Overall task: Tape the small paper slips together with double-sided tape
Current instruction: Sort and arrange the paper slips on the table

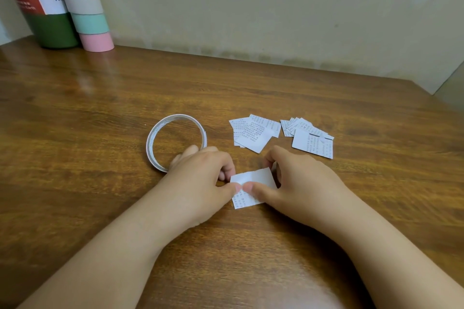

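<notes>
Small white printed paper slip (251,187) pinched at table centre, both hands on it.
Slip is light, thin, creases easily; best held by edges. Left hand (200,173) and right hand (298,175) pinch it thumb-to-finger (tape strip not discernible). White double-sided tape ring (175,142) just left; loose slip piles (254,133) beyond, on wooden table (100,108).

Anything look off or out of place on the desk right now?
Nothing stands out. Both hands, left and right, pinch a paper slip near the tape roll. Two loose piles of slips lie fanned behind, untidy but undamaged.
</notes>
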`<state>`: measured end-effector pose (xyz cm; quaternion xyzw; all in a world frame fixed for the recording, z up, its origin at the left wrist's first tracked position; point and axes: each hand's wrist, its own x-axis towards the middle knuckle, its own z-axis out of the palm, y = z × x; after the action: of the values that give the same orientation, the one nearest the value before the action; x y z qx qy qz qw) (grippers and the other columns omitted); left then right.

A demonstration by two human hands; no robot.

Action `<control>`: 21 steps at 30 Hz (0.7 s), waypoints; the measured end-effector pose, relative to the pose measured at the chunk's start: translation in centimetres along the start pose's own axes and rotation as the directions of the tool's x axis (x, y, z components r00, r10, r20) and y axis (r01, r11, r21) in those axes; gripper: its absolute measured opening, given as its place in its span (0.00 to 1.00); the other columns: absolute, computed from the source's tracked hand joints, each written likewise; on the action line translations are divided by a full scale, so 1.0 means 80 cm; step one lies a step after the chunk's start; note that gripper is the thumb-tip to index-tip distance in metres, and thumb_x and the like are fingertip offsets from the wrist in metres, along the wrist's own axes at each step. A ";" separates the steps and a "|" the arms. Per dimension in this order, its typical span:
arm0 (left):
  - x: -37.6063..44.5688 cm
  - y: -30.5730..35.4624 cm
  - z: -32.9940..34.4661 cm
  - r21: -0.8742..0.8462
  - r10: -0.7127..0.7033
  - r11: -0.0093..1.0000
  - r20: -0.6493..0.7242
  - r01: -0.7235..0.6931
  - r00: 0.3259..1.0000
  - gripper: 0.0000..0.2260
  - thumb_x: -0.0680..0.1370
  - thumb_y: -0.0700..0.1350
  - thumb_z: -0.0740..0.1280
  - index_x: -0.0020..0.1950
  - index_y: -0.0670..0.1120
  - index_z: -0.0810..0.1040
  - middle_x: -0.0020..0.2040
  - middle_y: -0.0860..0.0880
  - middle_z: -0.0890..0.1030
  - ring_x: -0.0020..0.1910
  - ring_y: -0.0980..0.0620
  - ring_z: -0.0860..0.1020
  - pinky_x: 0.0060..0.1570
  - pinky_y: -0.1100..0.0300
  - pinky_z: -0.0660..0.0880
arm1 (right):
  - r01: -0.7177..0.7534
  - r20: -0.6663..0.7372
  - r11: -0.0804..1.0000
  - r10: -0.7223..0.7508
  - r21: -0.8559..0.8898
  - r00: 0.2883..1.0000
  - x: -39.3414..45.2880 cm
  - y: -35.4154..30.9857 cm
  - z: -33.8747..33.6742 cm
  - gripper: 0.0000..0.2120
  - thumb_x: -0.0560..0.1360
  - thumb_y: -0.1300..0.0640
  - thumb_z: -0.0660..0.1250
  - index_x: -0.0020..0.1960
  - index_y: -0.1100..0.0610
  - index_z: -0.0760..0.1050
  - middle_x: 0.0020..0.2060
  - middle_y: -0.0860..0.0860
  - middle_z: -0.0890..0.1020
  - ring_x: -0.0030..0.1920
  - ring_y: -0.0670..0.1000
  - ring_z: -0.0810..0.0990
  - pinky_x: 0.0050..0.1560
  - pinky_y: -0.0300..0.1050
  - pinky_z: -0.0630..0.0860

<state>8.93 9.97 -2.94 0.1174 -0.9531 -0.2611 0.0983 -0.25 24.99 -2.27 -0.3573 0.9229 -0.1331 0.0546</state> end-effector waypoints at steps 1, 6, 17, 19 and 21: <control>0.000 0.000 0.000 0.000 0.000 1.000 -0.001 0.000 1.000 0.09 0.75 0.53 0.66 0.38 0.56 0.69 0.42 0.58 0.72 0.49 0.57 0.66 0.53 0.61 0.62 | -0.004 0.002 1.000 0.004 0.006 1.000 0.001 0.001 -0.001 0.15 0.72 0.35 0.62 0.49 0.44 0.67 0.39 0.43 0.76 0.42 0.46 0.76 0.40 0.46 0.74; -0.001 0.000 0.001 -0.006 0.003 1.000 -0.005 -0.003 1.000 0.07 0.75 0.53 0.66 0.39 0.56 0.70 0.43 0.58 0.72 0.49 0.57 0.66 0.54 0.61 0.63 | -0.001 -0.012 1.000 0.001 0.027 1.000 0.001 0.002 -0.002 0.15 0.71 0.34 0.62 0.48 0.44 0.67 0.38 0.42 0.77 0.41 0.45 0.76 0.40 0.45 0.74; -0.001 0.001 -0.001 -0.006 -0.002 1.000 -0.007 0.002 1.000 0.09 0.75 0.53 0.67 0.38 0.56 0.69 0.42 0.58 0.72 0.48 0.57 0.66 0.54 0.60 0.64 | 0.016 -0.028 1.000 -0.016 0.006 0.999 0.000 0.000 -0.001 0.15 0.72 0.35 0.62 0.48 0.44 0.67 0.38 0.43 0.76 0.41 0.45 0.76 0.37 0.44 0.71; -0.001 0.001 0.000 -0.010 0.003 1.000 -0.011 -0.003 1.000 0.08 0.75 0.53 0.67 0.38 0.55 0.70 0.42 0.58 0.72 0.49 0.57 0.66 0.54 0.61 0.63 | 0.013 -0.040 1.000 -0.013 0.004 0.999 0.003 0.002 0.000 0.11 0.74 0.38 0.61 0.47 0.45 0.68 0.38 0.43 0.76 0.41 0.46 0.76 0.37 0.44 0.71; -0.001 0.000 0.001 -0.013 0.013 1.000 -0.012 -0.013 1.000 0.07 0.75 0.52 0.67 0.39 0.55 0.71 0.42 0.58 0.72 0.49 0.58 0.66 0.54 0.61 0.64 | 0.010 -0.043 0.999 -0.009 0.044 0.999 0.004 0.007 -0.001 0.08 0.76 0.43 0.61 0.45 0.46 0.69 0.37 0.43 0.76 0.39 0.45 0.75 0.35 0.42 0.69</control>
<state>9.03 10.01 -3.01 0.1121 -0.9515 -0.2661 0.1066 -0.86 25.19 -2.36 -0.3574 0.9189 -0.1614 0.0419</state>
